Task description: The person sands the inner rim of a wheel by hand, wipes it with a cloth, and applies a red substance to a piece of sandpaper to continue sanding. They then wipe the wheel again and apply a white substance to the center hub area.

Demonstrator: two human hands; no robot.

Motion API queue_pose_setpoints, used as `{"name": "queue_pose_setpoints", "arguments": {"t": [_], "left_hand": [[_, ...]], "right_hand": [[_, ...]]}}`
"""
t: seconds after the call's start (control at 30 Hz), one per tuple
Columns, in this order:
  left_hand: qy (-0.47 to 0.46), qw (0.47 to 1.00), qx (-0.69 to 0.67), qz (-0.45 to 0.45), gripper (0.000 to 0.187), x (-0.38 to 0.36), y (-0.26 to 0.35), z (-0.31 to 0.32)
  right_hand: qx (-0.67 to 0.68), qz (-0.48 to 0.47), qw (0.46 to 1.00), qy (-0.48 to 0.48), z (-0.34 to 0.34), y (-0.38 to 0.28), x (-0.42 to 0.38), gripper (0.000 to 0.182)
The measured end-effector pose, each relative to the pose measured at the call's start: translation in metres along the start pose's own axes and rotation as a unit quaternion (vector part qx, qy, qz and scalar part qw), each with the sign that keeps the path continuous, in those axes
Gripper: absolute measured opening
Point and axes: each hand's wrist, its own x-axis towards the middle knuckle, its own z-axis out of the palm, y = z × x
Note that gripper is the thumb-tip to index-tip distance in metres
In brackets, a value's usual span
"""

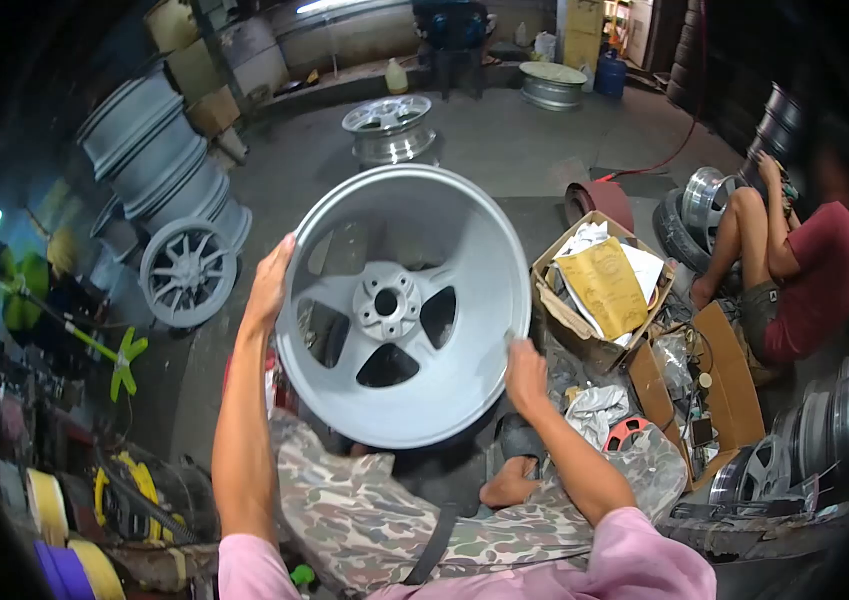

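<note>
A grey alloy wheel rim (409, 420) is tilted up in front of me, its hollow barrel facing me and its spokes and hub at the far end. My left hand (271, 283) grips the rim's outer edge at the left, thumb up near the lip. On the right, my right hand (526, 378) is closed, its fingertips against the lip of the rim. Whatever may be pinched in those fingers is too small to make out. Camouflage cloth (364, 520) covers my lap below the rim.
A cardboard box (594, 345) with papers stands at the right, beside an open carton (729, 385). A person (824, 270) sits further right near tyres. Stacked rims (159, 150) rise at the left; a polished rim (389, 130) stands ahead. Tape rolls (47, 505) lie lower left.
</note>
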Motion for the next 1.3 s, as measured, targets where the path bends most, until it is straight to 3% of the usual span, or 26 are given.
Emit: {"name": "queue_pose_setpoints", "arguments": {"t": [0.07,0.1,0.2,0.27,0.3,0.37,0.43,0.47,0.5,0.53,0.57,0.6,0.63,0.67,0.7,0.77,0.83,0.87,0.9,0.93,0.97,1.03,1.13,1.2,1.23,1.3], "left_hand": [[0.001,0.999,-0.044,-0.016,0.056,-0.013,0.004,0.027],[-0.006,1.000,0.002,-0.030,0.056,-0.021,0.017,-0.021],[-0.035,0.999,-0.036,0.021,0.057,-0.039,0.034,0.010],[-0.056,0.997,-0.019,0.052,0.058,-0.052,0.042,0.030],[-0.053,0.997,-0.020,0.044,0.058,-0.057,0.046,0.031],[-0.056,0.996,0.032,0.066,0.058,-0.065,0.053,0.029],[-0.047,0.996,0.040,0.069,0.055,-0.067,0.054,0.026],[-0.035,0.994,0.045,0.091,0.054,-0.065,0.050,0.026],[-0.023,0.993,0.050,0.109,0.052,-0.067,0.045,0.026],[-0.024,0.995,0.038,0.094,0.051,-0.071,0.049,0.029],[-0.020,0.996,0.034,0.075,0.051,-0.073,0.052,0.035],[-0.026,0.995,0.030,0.092,0.050,-0.073,0.053,0.040],[-0.036,0.993,0.027,0.111,0.048,-0.074,0.053,0.046],[-0.033,0.994,0.030,0.100,0.048,-0.071,0.053,0.049],[-0.040,0.989,0.049,0.133,0.048,-0.069,0.053,0.051],[-0.042,0.984,0.074,0.158,0.048,-0.073,0.054,0.049],[-0.044,0.980,0.088,0.171,0.046,-0.077,0.055,0.051],[-0.041,0.982,0.080,0.169,0.046,-0.080,0.055,0.053],[-0.038,0.983,0.080,0.160,0.046,-0.083,0.055,0.056],[-0.035,0.983,0.082,0.161,0.046,-0.086,0.056,0.059],[-0.035,0.982,0.086,0.167,0.046,-0.086,0.056,0.062],[-0.040,0.983,0.084,0.159,0.046,-0.086,0.055,0.064],[-0.035,0.983,0.087,0.160,0.046,-0.086,0.054,0.053],[-0.039,0.981,0.088,0.169,0.046,-0.082,0.055,0.047],[-0.041,0.983,0.083,0.160,0.047,-0.082,0.055,0.046],[-0.045,0.986,0.079,0.139,0.047,-0.088,0.053,0.047]], "right_hand": [[-0.055,-0.174,0.982,-0.051,0.007,0.022,-0.049,0.027],[-0.012,-0.275,0.960,-0.056,0.059,-0.034,-0.090,0.025],[0.182,-0.240,0.903,-0.306,0.046,-0.141,-0.093,0.025],[0.399,-0.273,0.859,-0.168,0.054,-0.219,-0.063,0.029],[0.464,-0.151,0.859,-0.158,0.042,-0.263,-0.045,0.027],[0.576,-0.114,0.809,-0.013,0.029,-0.304,-0.021,0.029],[0.536,-0.134,0.824,-0.127,0.051,-0.277,-0.056,0.033],[0.413,-0.201,0.851,-0.254,0.097,-0.220,-0.066,0.036],[0.308,-0.284,0.867,-0.269,0.145,-0.147,-0.068,0.034],[0.113,-0.340,0.889,-0.286,0.193,-0.051,-0.045,0.037],[-0.139,-0.355,0.865,-0.326,0.136,-0.017,-0.002,0.042],[-0.304,-0.352,0.838,-0.286,0.138,0.032,0.045,0.051],[-0.360,-0.426,0.816,-0.154,0.128,0.058,0.094,0.050],[-0.459,-0.392,0.790,-0.105,0.093,0.022,0.132,0.050],[-0.406,-0.429,0.803,-0.085,0.083,0.021,0.170,0.051],[-0.396,-0.340,0.843,-0.132,0.119,0.018,0.160,0.051],[-0.430,-0.332,0.840,-0.007,0.212,0.026,0.073,0.050],[-0.332,-0.305,0.890,-0.064,0.239,-0.003,0.017,0.043],[-0.096,-0.170,0.949,-0.248,0.230,-0.066,-0.019,0.033],[-0.116,-0.273,0.883,-0.363,0.180,-0.143,-0.033,0.027],[0.139,-0.262,0.919,-0.259,0.161,-0.181,-0.039,0.023],[0.558,-0.124,0.777,-0.263,0.105,-0.247,-0.015,0.022],[0.547,-0.107,0.799,-0.225,0.125,-0.246,-0.036,0.030],[0.432,-0.196,0.836,-0.275,0.165,-0.166,-0.072,0.038],[0.332,-0.351,0.828,-0.284,0.210,-0.072,-0.048,0.043],[-0.031,-0.326,0.888,-0.324,0.174,0.004,0.018,0.051]]}}
